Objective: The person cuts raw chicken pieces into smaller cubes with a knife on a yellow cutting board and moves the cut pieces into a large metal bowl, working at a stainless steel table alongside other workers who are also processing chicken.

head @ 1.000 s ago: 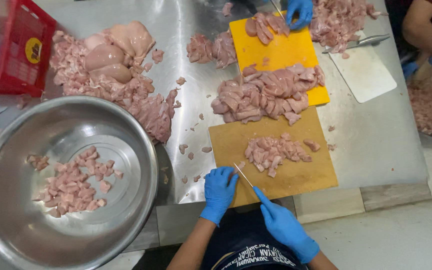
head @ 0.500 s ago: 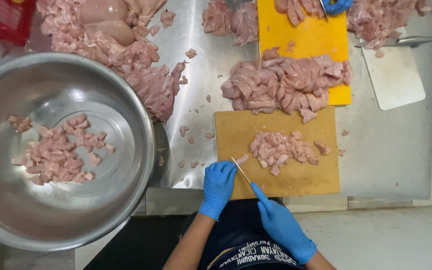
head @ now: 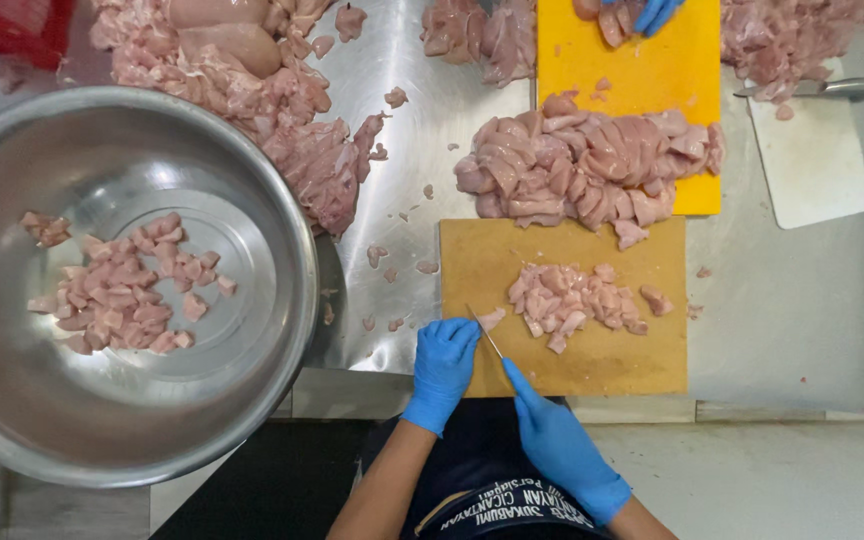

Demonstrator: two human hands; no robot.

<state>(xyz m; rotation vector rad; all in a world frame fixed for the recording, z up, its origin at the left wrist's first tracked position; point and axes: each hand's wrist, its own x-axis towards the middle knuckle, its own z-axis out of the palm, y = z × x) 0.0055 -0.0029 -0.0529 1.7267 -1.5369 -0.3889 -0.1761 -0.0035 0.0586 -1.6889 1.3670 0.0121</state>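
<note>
Right hand (head: 562, 445) grips a knife (head: 485, 332); left hand (head: 442, 365), fingers curled, rests on the brown cutting board (head: 602, 365), diced chicken (head: 572, 298) just right of it.

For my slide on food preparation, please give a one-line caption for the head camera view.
Two blue-gloved hands, left hand and right hand, hold a knife beside diced raw chicken on a brown cutting board.
</note>
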